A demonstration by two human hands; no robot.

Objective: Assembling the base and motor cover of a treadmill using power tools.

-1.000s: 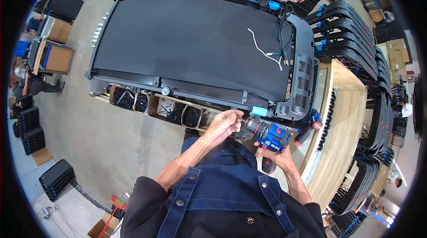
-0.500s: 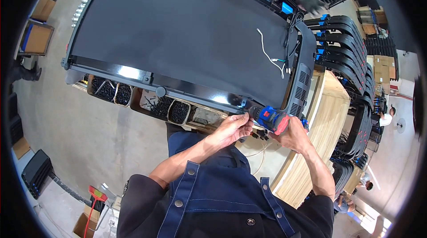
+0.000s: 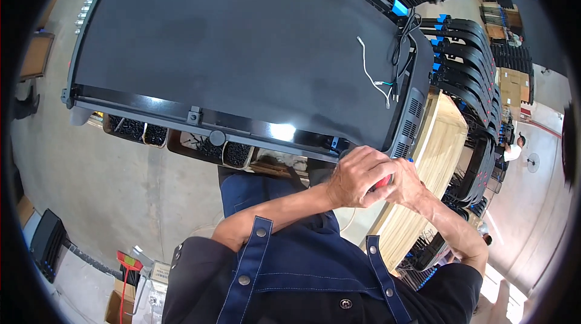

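Both forearms rise from the lower edge and meet at the near right corner of a large black treadmill deck [image 3: 242,52]. The left hand [image 3: 357,176] is bent at the wrist, knuckles up, its fingers curled closed over a small red tool [image 3: 381,183], of which only a sliver shows between the two hands. The right hand [image 3: 408,186] presses against it from the other side, its fingers wrapped round the same tool, so the two hands are clasped together, touching. The tool sits just below the deck's front rail [image 3: 200,119], a glossy black bar with a round knob and a small bracket on it. The deck's belt is matt and dark, slightly rough in look, and loose white and black wires [image 3: 378,79] lie on its right end. Beside the hands stands a pale wooden pallet [image 3: 433,160] with visible grain. Under the rail are open bins of dark screws [image 3: 181,139]. The person wears a navy denim apron [image 3: 290,269] with metal studs.
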